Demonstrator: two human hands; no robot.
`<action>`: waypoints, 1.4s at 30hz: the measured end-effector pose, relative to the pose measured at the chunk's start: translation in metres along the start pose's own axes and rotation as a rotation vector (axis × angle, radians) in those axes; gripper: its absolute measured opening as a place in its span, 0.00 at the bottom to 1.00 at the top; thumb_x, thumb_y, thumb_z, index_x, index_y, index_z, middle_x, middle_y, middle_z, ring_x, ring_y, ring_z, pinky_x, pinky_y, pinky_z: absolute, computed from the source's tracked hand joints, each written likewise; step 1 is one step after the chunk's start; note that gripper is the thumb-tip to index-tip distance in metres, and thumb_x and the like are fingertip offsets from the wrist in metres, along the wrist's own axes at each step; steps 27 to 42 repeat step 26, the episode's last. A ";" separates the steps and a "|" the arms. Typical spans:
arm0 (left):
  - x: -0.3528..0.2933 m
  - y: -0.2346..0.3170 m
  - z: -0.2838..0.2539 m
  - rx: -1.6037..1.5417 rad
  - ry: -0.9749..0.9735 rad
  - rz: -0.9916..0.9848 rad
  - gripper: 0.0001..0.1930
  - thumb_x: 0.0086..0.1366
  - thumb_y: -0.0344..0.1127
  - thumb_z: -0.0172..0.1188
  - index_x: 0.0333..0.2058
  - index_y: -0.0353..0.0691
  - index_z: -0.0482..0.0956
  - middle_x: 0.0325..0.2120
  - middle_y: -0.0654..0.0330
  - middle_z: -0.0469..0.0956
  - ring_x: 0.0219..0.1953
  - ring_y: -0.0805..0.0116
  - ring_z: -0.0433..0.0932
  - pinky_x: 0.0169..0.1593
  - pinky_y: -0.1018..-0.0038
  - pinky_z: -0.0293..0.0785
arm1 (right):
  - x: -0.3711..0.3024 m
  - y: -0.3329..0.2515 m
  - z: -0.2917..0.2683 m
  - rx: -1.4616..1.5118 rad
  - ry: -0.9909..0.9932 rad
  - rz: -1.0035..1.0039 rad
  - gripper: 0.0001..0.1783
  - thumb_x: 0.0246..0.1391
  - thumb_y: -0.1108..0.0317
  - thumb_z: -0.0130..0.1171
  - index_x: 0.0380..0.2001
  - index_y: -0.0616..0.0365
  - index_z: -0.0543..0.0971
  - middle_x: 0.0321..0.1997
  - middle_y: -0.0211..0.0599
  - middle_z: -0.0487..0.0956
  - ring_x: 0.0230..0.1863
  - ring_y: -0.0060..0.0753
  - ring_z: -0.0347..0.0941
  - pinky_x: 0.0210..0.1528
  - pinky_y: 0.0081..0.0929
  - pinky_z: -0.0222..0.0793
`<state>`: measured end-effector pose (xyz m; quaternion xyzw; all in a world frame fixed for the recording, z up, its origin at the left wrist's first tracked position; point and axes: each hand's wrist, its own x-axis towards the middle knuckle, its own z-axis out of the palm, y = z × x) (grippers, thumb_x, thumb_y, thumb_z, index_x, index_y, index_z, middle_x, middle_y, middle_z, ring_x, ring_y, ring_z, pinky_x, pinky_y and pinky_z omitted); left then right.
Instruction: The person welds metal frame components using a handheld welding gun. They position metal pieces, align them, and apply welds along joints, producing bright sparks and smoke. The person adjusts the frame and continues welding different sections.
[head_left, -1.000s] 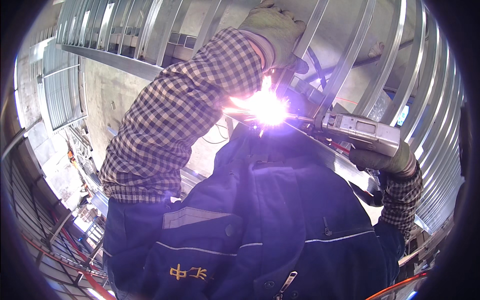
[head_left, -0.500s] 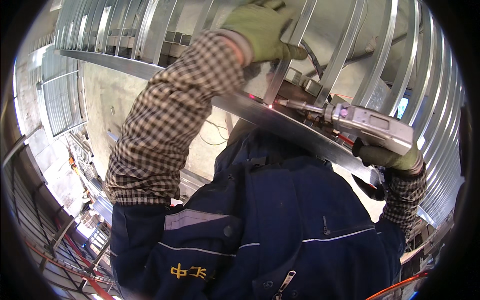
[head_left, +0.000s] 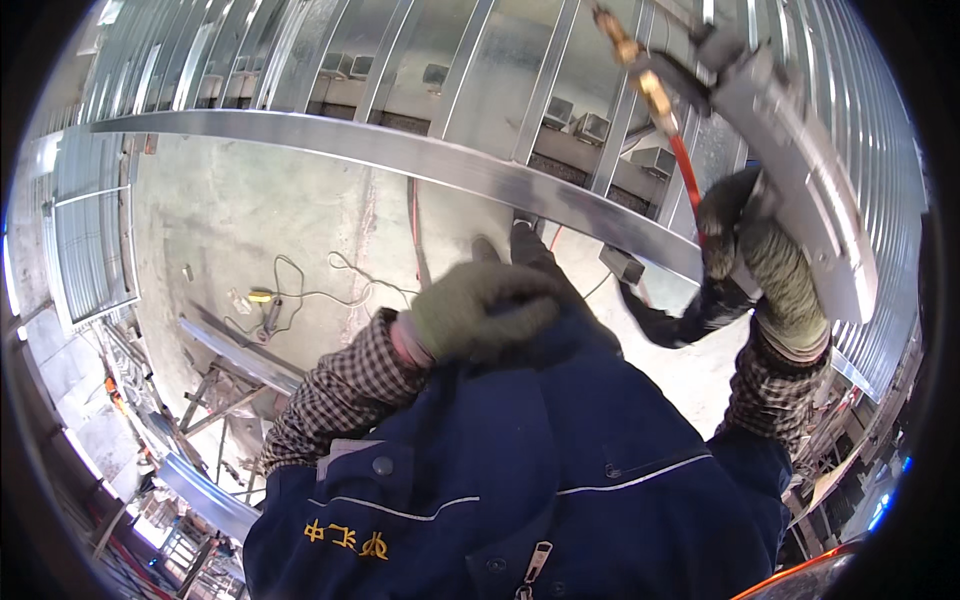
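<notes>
My right hand [head_left: 780, 255], in a green work glove, is wrapped around the grip of a grey handheld laser welding gun [head_left: 800, 160]. The gun is raised at the upper right, above the metal slats, its brass-coloured nozzle [head_left: 645, 85] pointing away to the far left. A red hose [head_left: 687, 170] runs down from behind the nozzle toward my hand. My left hand [head_left: 480, 312], gloved too, hovers in front of my jacket with loosely bent fingers and nothing visible in them. Beyond it, a long shiny metal rail [head_left: 430, 155] crosses the view, joined to rows of parallel slats [head_left: 465, 70].
Small block-shaped metal pieces [head_left: 592, 127] show between the slats. Thin cables [head_left: 345, 290] and a small yellow-and-dark item [head_left: 262, 300] lie on the floor at the left. A slatted metal panel [head_left: 92, 240] stands at the far left. A black cable sleeve [head_left: 680, 320] hangs below the gun.
The gun has lifted off the slat joint and swung up, and the red light spot is gone. My left hand has left the slats and come back toward my body.
</notes>
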<state>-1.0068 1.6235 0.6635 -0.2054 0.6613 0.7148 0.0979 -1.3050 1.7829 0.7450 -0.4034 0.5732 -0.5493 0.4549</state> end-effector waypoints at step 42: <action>-0.062 0.105 -0.078 -0.203 -0.152 1.440 0.68 0.59 0.48 0.84 0.83 0.44 0.39 0.76 0.34 0.57 0.70 0.37 0.75 0.69 0.51 0.81 | 0.008 -0.036 0.104 0.854 0.413 -0.199 0.24 0.73 0.52 0.63 0.60 0.59 0.78 0.55 0.42 0.87 0.58 0.38 0.86 0.62 0.40 0.85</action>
